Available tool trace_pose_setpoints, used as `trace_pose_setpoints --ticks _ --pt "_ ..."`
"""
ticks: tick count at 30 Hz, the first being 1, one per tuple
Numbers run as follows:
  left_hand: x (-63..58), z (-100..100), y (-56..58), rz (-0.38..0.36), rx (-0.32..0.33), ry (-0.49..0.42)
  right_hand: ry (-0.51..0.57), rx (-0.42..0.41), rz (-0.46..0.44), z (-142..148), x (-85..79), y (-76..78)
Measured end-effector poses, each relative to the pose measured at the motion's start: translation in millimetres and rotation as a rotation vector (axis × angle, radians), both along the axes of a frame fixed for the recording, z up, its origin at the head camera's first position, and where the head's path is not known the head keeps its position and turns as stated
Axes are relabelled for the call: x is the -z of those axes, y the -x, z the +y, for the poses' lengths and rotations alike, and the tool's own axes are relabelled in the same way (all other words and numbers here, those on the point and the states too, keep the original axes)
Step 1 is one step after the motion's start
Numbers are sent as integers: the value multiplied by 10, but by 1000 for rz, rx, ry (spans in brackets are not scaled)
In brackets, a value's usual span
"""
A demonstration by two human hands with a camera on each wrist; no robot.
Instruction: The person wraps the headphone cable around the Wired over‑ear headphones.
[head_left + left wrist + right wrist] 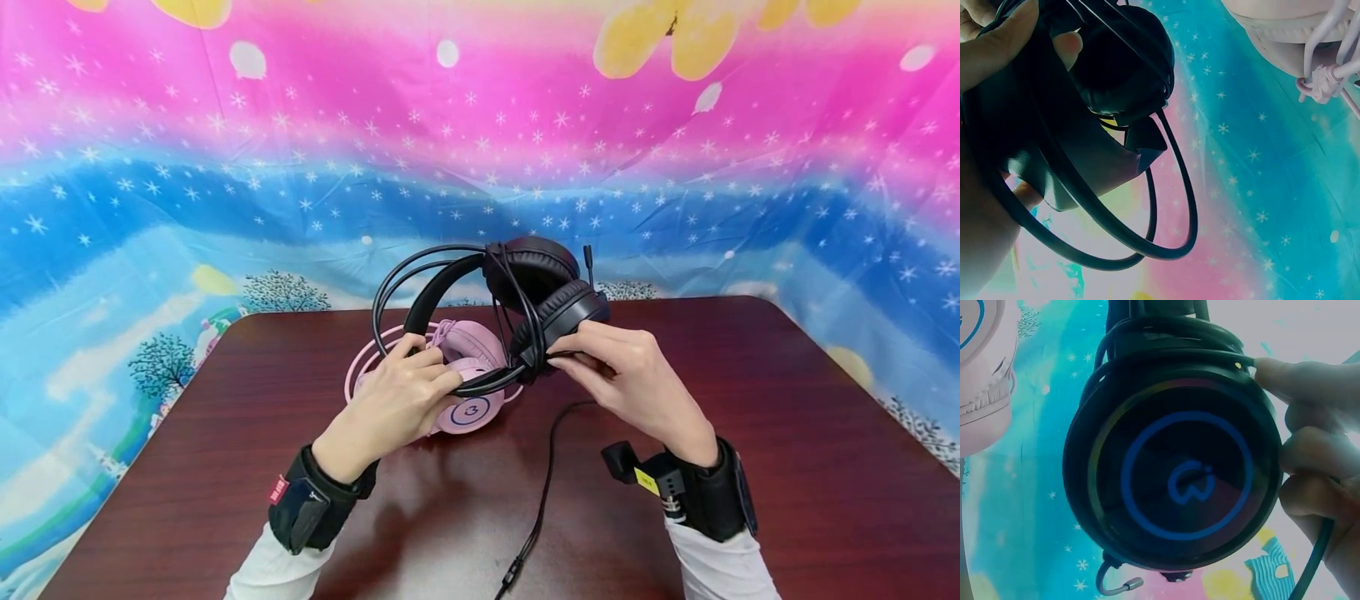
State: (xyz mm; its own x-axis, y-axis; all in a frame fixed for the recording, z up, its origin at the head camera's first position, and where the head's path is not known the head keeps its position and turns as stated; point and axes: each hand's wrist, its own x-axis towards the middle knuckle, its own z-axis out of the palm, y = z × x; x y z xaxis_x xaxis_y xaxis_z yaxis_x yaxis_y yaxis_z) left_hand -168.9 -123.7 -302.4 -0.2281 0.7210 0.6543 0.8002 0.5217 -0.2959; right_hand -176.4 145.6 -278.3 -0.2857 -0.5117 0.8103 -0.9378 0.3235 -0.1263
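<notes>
Black headphones with a thin microphone stalk are held up above the table. My left hand grips their headband; in the left wrist view the padded band lies between thumb and fingers. Beside one ear cup, my right hand pinches the black cable, which is wound around the headset near that cup. The loose end of the cable trails down over the table to a small connector. Behind the left hand sit pink headphones, partly hidden by it and by the black headset.
The dark red-brown table spreads out on both sides of the hands. A printed cloth in pink and blue hangs behind it. Black straps with wrist cameras circle both wrists.
</notes>
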Motion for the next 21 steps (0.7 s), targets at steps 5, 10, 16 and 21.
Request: trace_pose_setpoints --ticks 5,10,16,21 --pt "-13 35 -34 24 36 3 67 -39 -49 78 -19 7" --pt "-15 72 -68 26 71 1 85 -73 -95 157 -61 -16" --pt "-16 109 -92 46 69 24 132 -30 -100 199 -78 -42" --pt "-16 137 -120 25 99 42 204 -96 -163 253 -74 -32"
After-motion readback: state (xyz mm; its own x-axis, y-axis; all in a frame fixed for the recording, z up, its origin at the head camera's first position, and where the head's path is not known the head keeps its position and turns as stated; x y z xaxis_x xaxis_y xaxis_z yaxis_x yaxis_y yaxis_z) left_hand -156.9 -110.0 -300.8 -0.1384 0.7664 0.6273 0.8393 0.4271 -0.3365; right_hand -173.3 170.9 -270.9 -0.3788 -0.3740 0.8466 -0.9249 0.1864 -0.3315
